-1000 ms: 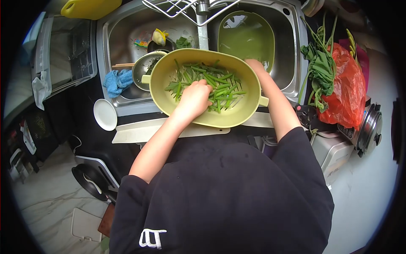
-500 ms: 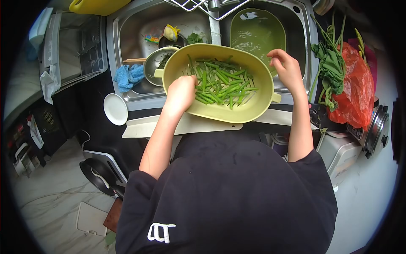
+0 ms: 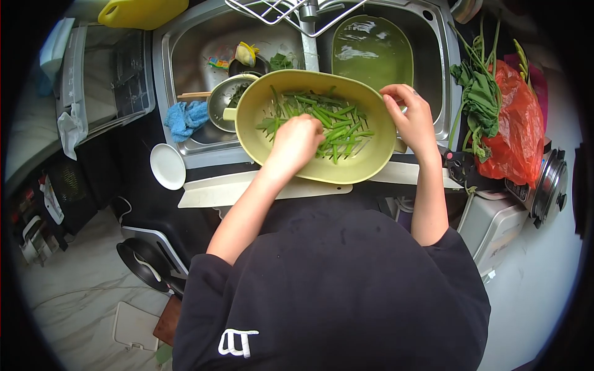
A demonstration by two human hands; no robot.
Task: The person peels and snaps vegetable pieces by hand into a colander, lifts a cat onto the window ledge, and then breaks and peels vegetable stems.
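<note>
A green oval strainer basket (image 3: pixel 371 164) rests across the near side of the sink, with cut green stems (image 3: pixel 337 127) and some leaves inside. My left hand (image 3: pixel 298 141) is down in the basket at the left part of the stems, its fingers curled and pressed among them; the fingertips are partly hidden. At the basket's right rim is my right hand (image 3: pixel 411 117), thumb and fingers apart, its fingertips close to or touching the rim. Behind, a green basin (image 3: pixel 372 55) of water stands in the right sink bowl.
The left sink bowl (image 3: pixel 198 52) holds a metal strainer (image 3: pixel 221 108). A blue cloth (image 3: pixel 185 119) and a white dish (image 3: pixel 167 166) lie at left. Leafy greens (image 3: pixel 481 102) and a red plastic bag (image 3: pixel 512 133) are at right. A wire rack (image 3: pixel 266 13) overhangs the sink.
My right hand came up out of the basin area and moved down to the basket's right rim. My left hand went from the stems to the left rim, then back into the stems.
</note>
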